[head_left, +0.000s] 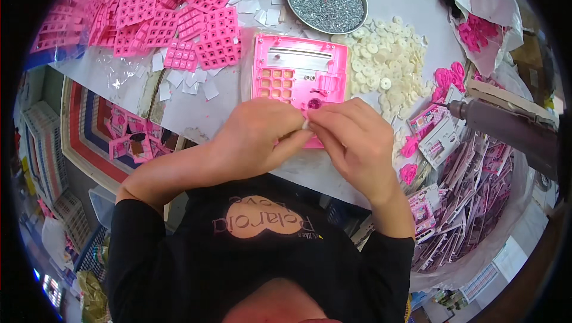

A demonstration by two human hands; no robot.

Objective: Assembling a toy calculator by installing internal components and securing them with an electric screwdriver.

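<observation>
In front of me on the table lies a pink plastic toy housing (pixel 301 67), with a grid of square openings, a silvery strip and a round hole. My left hand (pixel 262 132) and my right hand (pixel 354 138) meet over its near part, fingertips pinched together. A speck of something whitish shows between them, too small and covered to name. Both hands hide much of the housing's near side. Just right of it spreads a pile of cream-coloured plastic discs (pixel 387 58). Behind it stands a round metal bowl (pixel 364 18) filled with small screws.
Pink keypad pieces (pixel 173 19) are heaped at the far left, with white paper squares (pixel 210 89) scattered near them. A dark power screwdriver (pixel 506 129) juts in from the right. Below it, a large bag (pixel 506 228) holds many printed pink-and-white parts. Pink parts fill a white bag (pixel 506 1) at far right.
</observation>
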